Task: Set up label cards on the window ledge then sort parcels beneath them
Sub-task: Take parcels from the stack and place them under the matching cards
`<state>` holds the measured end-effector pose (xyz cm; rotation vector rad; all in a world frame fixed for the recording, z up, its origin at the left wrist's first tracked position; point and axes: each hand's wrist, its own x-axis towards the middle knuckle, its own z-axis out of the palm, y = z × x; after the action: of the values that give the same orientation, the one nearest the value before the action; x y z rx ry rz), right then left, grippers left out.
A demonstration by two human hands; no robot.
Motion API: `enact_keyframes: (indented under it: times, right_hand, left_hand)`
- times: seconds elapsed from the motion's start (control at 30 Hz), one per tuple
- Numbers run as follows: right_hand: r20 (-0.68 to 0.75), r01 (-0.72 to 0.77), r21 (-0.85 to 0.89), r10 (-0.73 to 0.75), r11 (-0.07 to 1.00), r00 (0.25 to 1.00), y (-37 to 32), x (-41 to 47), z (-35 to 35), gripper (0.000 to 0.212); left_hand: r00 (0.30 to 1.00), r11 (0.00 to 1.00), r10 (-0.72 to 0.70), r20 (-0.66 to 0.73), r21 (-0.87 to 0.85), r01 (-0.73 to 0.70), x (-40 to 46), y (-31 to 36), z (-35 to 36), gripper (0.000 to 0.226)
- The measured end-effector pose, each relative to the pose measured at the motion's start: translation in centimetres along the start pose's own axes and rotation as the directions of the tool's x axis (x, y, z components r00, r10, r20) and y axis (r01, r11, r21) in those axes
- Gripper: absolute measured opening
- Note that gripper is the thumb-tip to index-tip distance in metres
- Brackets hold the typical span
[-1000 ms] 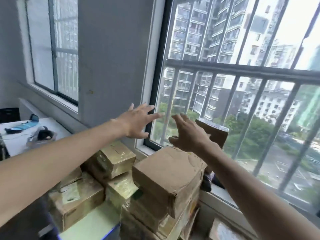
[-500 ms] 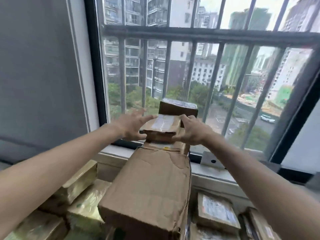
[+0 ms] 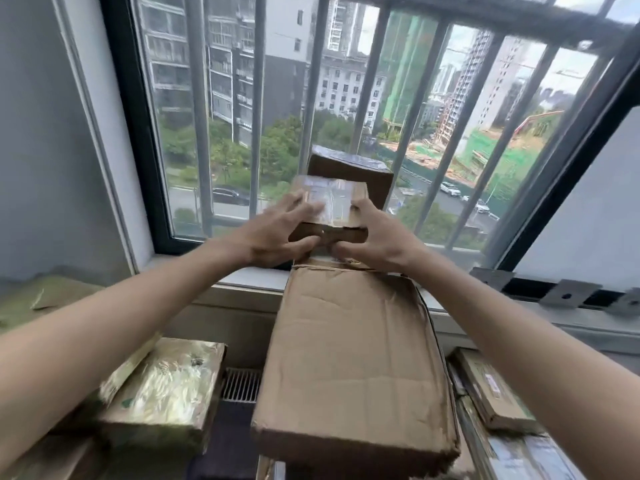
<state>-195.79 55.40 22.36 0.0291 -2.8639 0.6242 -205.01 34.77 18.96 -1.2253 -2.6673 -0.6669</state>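
My left hand (image 3: 277, 233) grips the left end of the small taped parcel (image 3: 330, 206), fingers spread over its top. The parcel sits on the window ledge (image 3: 249, 277), long axis left-right, centred between both hands. My right hand (image 3: 375, 237) grips its right end equally close.

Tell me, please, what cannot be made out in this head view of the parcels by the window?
- Print on the small taped parcel: motion-blurred, partly covered by the left hand and right hand.
- Dark box behind: lower part hidden by that parcel.
- Large brown parcel: its support hidden beneath it.
- Label cards: none visible.
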Motion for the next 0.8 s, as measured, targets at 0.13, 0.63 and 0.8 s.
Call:
enact_keyframes:
  times: [0.13,0.63,0.8]
  right_hand:
    - [-0.185,0.067,0.037,-0.059,0.997,0.981,-0.7,-1.7,-1.4,0.082]
    - [-0.411,0.216,0.289,-0.083,0.933,0.908,0.9,-12.9,-9.1,0.072]
    - [-0.444,0.203,0.218,-0.088,0.955,0.892,1.3,-17.4,-10.2,0.074]
  left_hand:
    - [0.979,0.987,0.16,-0.128,0.049,-0.154,-1.1,2.2,-1.7,0.066]
    - [0.84,0.889,0.447,-0.307,0.259,-0.378,-6.1,13.4,-5.0,0.069]
    - [0.837,0.882,0.459,-0.298,0.266,-0.39,-8.0,17.3,-4.5,0.07]
